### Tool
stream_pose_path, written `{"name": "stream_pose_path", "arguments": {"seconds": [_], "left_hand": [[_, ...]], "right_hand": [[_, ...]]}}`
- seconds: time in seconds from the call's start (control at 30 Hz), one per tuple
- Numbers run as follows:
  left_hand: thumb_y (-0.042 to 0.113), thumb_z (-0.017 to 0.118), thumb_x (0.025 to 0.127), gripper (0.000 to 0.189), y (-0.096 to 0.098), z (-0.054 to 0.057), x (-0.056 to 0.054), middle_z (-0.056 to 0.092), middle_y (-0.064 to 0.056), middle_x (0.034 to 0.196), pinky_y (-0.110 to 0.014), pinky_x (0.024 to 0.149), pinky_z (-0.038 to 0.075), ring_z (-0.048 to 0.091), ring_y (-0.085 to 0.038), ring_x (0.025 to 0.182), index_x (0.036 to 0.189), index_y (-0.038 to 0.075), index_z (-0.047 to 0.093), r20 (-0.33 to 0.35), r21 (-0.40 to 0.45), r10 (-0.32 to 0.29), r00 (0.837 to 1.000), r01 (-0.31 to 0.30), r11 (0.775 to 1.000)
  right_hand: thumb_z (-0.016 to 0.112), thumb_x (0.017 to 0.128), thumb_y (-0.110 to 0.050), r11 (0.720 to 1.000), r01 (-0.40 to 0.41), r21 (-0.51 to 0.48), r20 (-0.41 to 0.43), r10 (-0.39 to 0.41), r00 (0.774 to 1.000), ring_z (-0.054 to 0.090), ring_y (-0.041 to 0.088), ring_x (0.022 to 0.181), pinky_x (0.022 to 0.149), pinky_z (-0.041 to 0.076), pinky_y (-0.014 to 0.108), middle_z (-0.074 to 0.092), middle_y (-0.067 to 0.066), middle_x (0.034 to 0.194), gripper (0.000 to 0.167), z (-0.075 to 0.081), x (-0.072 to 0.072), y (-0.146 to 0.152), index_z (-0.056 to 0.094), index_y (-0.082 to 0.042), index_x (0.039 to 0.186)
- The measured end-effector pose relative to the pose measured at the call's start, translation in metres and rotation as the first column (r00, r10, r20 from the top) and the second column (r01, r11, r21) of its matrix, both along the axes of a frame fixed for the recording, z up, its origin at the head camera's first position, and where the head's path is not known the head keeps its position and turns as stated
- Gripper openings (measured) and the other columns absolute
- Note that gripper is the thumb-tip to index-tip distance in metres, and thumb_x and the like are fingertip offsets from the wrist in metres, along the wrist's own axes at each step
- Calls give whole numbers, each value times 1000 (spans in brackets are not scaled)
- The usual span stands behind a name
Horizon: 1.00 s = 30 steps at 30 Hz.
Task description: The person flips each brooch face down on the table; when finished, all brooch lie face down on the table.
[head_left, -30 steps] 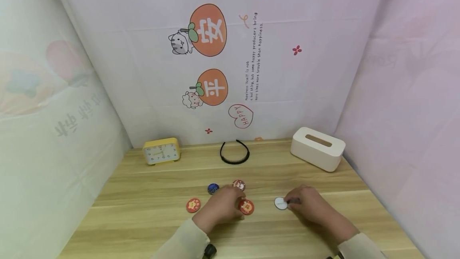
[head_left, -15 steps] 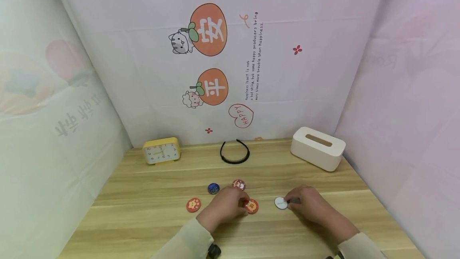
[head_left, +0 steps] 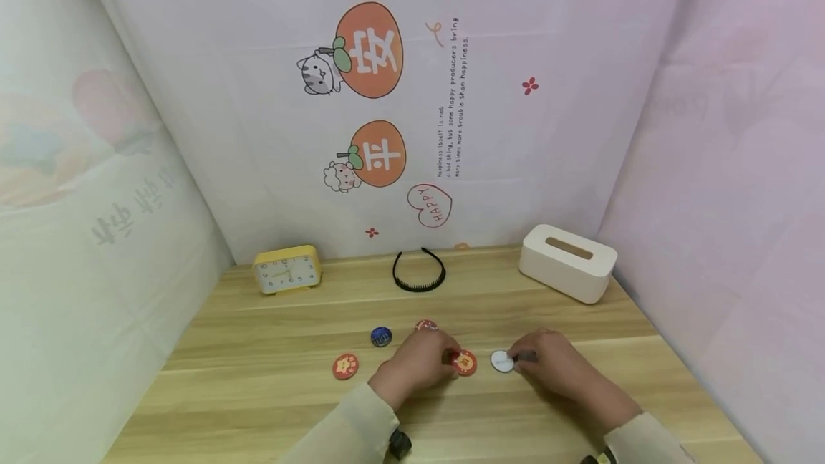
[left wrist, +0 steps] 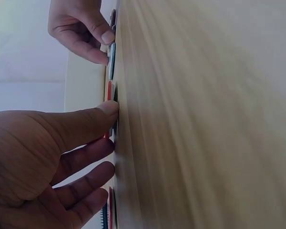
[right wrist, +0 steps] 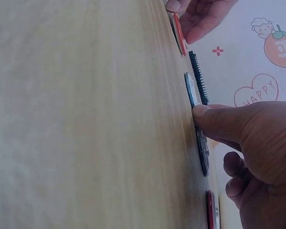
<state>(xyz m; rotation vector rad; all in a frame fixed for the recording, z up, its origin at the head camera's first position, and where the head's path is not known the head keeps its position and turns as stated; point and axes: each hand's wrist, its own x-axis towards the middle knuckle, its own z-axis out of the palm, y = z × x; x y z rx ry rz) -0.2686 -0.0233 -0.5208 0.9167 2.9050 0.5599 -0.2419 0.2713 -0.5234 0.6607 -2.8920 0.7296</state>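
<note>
In the head view my left hand (head_left: 446, 364) pinches the left rim of an orange badge (head_left: 465, 363) that lies on the wooden table (head_left: 258, 392). The left wrist view shows my thumb (left wrist: 102, 112) down on the table at the badge's red edge (left wrist: 108, 90). Just to the right lies a white badge (head_left: 500, 361). My right hand (head_left: 523, 359) is at its right edge, thumb and forefinger pinching a small dark piece (head_left: 526, 357). In the right wrist view the thumb (right wrist: 205, 117) sits between the white badge (right wrist: 190, 90) and that dark piece (right wrist: 203, 155).
An orange badge (head_left: 344, 366), a blue badge (head_left: 381, 336) and a half-hidden red badge (head_left: 425, 324) lie left of my hands. At the back stand a yellow clock (head_left: 286, 271), a black headband (head_left: 419, 276) and a white tissue box (head_left: 567, 263). Cloth walls close three sides.
My left hand has carried the orange badge to the right, close to the white badge. The right hand has stayed in place.
</note>
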Motion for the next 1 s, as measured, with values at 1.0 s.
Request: {"name": "stream_pose_path", "arguments": {"seconds": [1.0], "left_hand": [[28,91,91,29,14,5,2,81,11,113,-28,97,58,72,-6,106,119,22,84,17,20,-19,1000,18,1000]], "right_hand": [[87,90,-9,992,-111,-52,43,113,993,61,17,98,85,55,32,79,-10,108,22,9,-4,-45,85,-23,107]]}}
